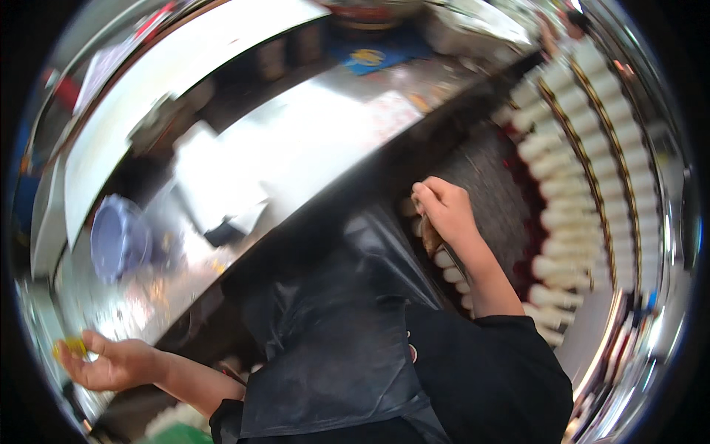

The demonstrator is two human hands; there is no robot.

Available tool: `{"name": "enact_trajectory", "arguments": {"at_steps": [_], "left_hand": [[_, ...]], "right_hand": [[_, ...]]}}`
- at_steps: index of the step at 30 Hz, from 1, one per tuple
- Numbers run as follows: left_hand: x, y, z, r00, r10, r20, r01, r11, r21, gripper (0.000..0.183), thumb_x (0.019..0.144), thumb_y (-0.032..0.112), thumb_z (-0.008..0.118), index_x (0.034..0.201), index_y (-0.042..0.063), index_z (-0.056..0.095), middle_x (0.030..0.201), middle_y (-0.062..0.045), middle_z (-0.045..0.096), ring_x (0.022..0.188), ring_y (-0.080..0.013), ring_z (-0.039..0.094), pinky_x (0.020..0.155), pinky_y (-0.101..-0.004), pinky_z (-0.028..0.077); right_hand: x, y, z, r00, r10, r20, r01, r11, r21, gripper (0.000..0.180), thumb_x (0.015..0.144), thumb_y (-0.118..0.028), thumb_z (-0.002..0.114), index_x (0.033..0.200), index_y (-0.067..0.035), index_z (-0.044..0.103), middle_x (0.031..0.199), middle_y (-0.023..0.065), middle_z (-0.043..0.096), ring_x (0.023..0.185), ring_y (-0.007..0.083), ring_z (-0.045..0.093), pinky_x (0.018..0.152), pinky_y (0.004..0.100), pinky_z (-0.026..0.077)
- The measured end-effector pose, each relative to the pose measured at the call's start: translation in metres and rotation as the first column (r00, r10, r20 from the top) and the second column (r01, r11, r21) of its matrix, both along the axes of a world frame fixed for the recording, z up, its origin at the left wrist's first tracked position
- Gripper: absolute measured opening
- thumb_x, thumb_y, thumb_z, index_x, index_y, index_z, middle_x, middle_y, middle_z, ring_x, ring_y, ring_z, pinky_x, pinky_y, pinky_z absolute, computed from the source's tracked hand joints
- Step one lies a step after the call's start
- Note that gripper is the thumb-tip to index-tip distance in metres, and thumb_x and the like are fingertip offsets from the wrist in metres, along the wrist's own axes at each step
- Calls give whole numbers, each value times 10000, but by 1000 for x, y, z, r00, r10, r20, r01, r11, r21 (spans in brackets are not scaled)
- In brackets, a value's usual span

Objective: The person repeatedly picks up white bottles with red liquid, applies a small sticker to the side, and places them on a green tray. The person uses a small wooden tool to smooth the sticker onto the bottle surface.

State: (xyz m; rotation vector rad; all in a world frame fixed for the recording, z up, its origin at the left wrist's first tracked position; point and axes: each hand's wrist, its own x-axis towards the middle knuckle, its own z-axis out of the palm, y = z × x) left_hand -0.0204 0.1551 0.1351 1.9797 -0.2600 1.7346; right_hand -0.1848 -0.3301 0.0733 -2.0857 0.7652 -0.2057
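My left hand (108,361) is at the lower left, palm partly up, its fingers curled on a small yellow object (74,348) that I cannot name from the blur. Out to the right of a black apron (338,355), my right hand (441,202) is closed on a brown object (430,237), perhaps a handle; its kind is unclear. A blurred pale workbench (310,139) runs diagonally in front of me, with a white block-like thing (205,166) on it.
A blue-purple plastic bucket (119,238) stands on the bench at left. Rows of pale, rounded objects (554,188) line the right side. A person (577,28) is at the far upper right. A green item (180,434) shows at the bottom left.
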Motion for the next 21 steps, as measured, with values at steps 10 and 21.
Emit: {"name": "enact_trajectory", "arguments": {"at_steps": [10, 21], "left_hand": [[52, -243, -24, 678, -695, -238, 734, 625, 267, 205, 969, -40, 670, 1170, -25, 712, 1276, -176, 660, 1196, -322, 664, 1017, -427, 563], [21, -315, -45, 558, -682, -473, 829, 479, 288, 179, 944, 23, 688, 1101, 83, 751, 1214, -143, 699, 1136, -317, 661, 941, -426, 534]], "right_hand": [[-331, -70, 25, 370, -928, -43, 417, 207, -885, 364, 930, -108, 567, 1287, -41, 559, 1298, 239, 606, 1054, 482, 659, 891, 564, 540], [-399, -159, 10, 372, -927, 56, 498, 149, -854, 617, 983, -372, 691, 1474, -46, 509, 1344, 243, 616, 1184, 439, 647, 977, 527, 540]]}}
